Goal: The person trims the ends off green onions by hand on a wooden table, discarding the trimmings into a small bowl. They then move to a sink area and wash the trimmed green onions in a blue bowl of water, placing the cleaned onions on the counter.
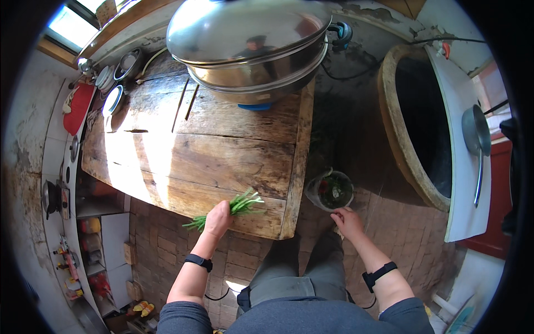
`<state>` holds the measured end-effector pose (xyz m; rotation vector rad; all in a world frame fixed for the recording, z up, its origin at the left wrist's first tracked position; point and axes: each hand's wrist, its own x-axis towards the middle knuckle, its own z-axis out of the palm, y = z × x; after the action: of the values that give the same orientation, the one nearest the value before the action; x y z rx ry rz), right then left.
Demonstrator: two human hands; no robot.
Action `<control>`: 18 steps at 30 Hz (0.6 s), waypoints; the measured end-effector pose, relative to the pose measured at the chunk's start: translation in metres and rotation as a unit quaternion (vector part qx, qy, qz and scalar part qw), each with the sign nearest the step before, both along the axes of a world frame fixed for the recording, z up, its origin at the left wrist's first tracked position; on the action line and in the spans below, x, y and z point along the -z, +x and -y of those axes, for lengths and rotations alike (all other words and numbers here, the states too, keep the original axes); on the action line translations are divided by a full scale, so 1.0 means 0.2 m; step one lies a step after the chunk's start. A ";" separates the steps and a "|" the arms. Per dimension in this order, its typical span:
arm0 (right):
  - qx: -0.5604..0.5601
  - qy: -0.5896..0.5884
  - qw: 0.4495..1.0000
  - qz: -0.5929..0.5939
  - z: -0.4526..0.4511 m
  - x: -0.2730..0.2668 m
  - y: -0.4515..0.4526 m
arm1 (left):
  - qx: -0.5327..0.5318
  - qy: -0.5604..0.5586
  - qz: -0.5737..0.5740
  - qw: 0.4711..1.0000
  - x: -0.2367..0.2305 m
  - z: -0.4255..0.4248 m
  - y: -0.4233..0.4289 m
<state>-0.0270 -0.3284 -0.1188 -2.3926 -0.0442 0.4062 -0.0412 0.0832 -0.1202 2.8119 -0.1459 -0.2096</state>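
My left hand [217, 218] is closed around a bunch of green leafy stalks [244, 203] with pale cut ends, over the near edge of a worn wooden table [233, 154]. My right hand [348, 222] hangs beside the near rim of a waste bin [313, 193] that stands on the floor and has greens and something red inside. The right thumb and fingertips are close together; whether something small is between them cannot be told.
A large lidded metal steamer [250, 71] stands at the table's back, near two chopsticks [191, 101]. Bowls [113, 100] sit at the back left. On the right are a big earthenware vat [390, 108] and a metal ladle [476, 133] on a white board.
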 end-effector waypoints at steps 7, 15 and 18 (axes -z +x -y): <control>-0.006 0.021 1.000 0.019 -0.01 0.02 0.00 | -0.182 -0.023 0.055 0.982 0.03 -0.27 0.04; -0.024 0.036 0.999 -0.003 0.00 -0.05 -0.04 | 0.107 0.191 -0.122 0.968 0.01 0.28 -0.42; -0.042 0.040 0.998 0.017 0.05 -0.08 -0.08 | -0.069 -0.043 -0.061 0.995 -0.06 0.31 -0.63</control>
<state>-0.0433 -0.3382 -0.1025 -2.3245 -0.1730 0.3941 -0.1663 0.0208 -0.1089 2.7003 0.0657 -0.3328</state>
